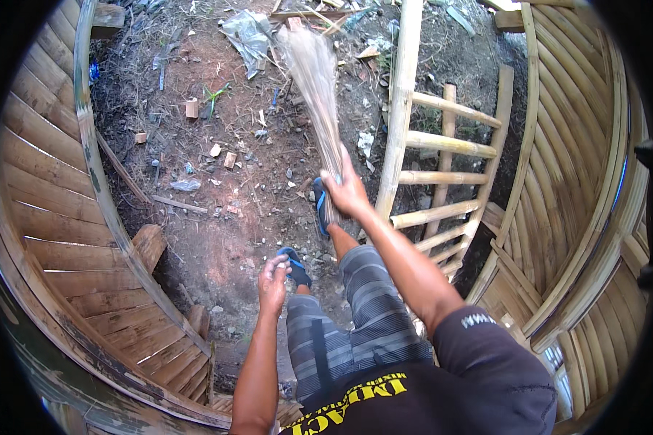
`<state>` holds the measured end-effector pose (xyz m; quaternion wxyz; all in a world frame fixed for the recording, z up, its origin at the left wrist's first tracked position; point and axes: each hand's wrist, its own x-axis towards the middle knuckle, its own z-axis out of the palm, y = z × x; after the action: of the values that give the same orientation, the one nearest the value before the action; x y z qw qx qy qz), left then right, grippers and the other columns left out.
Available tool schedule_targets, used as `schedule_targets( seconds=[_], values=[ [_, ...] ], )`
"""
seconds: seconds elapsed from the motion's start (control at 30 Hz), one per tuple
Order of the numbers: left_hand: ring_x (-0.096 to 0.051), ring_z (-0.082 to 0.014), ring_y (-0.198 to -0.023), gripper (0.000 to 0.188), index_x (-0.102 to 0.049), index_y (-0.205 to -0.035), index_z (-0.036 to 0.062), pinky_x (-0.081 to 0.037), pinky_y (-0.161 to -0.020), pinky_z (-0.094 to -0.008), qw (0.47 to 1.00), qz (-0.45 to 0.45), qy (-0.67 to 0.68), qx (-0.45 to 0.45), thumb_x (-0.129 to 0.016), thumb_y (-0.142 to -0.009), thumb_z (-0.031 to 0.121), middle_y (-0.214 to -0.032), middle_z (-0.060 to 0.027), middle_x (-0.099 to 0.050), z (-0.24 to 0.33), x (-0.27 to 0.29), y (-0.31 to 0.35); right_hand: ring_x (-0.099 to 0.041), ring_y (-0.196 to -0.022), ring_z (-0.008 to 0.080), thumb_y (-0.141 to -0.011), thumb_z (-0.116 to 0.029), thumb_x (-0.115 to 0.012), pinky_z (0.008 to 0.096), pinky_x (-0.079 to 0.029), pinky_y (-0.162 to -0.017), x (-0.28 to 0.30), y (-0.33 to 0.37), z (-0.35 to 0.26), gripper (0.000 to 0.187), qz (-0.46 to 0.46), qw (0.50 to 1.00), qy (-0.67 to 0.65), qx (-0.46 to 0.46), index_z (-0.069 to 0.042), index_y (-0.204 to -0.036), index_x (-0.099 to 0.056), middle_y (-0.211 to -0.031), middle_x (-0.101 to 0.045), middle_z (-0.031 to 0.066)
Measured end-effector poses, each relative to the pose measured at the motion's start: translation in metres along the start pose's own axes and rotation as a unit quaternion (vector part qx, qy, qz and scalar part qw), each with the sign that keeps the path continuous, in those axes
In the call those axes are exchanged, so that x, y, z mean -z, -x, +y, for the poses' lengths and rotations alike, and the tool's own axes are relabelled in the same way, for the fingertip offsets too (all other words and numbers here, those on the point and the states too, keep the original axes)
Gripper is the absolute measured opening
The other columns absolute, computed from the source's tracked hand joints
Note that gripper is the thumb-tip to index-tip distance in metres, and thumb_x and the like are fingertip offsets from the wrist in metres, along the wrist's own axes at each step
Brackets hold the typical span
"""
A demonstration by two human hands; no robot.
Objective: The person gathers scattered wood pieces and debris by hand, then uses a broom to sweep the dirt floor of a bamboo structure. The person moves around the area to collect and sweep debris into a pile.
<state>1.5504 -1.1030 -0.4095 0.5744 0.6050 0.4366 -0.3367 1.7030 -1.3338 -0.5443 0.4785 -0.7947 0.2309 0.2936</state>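
My right hand (347, 190) is closed round the bound handle end of a stick broom (318, 94), a long bundle of thin brown sticks. The broom's bristles fan out away from me over littered dirt, blurred by motion, close to a crumpled clear plastic bag (248, 40). My left hand (272, 284) hangs in front of my left foot with loosely bent fingers, and nothing shows in it. Behind it is a blue-strapped dark flip-flop (295, 267). The other flip-flop (320, 206) lies partly behind my right hand and the broom.
A bamboo ladder (408, 94) stands at the right, beside a bamboo slat wall (566, 145). Another slatted bamboo structure (65, 203) curves along the left. Small wood blocks (191, 109), a thin wood strip (180, 204), plastic scraps (186, 185) and stones lie on the dirt.
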Motion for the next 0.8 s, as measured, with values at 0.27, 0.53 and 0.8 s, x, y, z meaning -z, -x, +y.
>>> schedule_targets(
  seconds=[0.27, 0.53, 0.8],
  values=[
    [-0.063, -0.018, -0.102, 0.026, -0.062, -0.121, 0.0007, -0.05, -0.091, -0.0312, 1.0, 0.023, 0.01, 0.005, -0.051, -0.1, 0.012, -0.114, -0.0111, -0.066, -0.034, 0.005, -0.001, -0.059, -0.115, 0.0348, -0.09, -0.042, -0.065, 0.0432, -0.046, -0.098, 0.012, -0.169, -0.136, 0.067, 0.124, 0.979, -0.16, -0.032, 0.009, -0.13, -0.051, -0.126, -0.059, 0.0279],
    [-0.064, -0.0155, -0.096, 0.027, -0.063, -0.121, 0.0025, -0.05, -0.085, -0.029, 0.998, 0.008, 0.042, 0.051, -0.054, -0.099, 0.017, -0.109, -0.008, -0.067, -0.048, -0.015, 0.004, -0.064, -0.081, 0.0209, -0.095, -0.023, -0.055, 0.038, -0.055, -0.068, 0.041, -0.106, -0.146, 0.033, -0.017, 0.9, -0.436, -0.02, -0.003, -0.12, -0.054, -0.095, -0.064, 0.0128],
    [-0.064, -0.0143, -0.098, 0.028, -0.062, -0.123, 0.0046, -0.048, -0.083, -0.0274, 0.998, 0.016, 0.064, -0.01, -0.053, -0.1, 0.017, -0.112, -0.0069, -0.067, 0.001, -0.02, -0.014, -0.064, -0.058, 0.0179, -0.098, -0.036, -0.059, 0.0355, -0.054, -0.049, -0.024, -0.079, -0.114, 0.031, -0.126, 0.818, -0.534, -0.176, -0.005, -0.097, -0.063, -0.076, -0.067, 0.0068]
  ],
)
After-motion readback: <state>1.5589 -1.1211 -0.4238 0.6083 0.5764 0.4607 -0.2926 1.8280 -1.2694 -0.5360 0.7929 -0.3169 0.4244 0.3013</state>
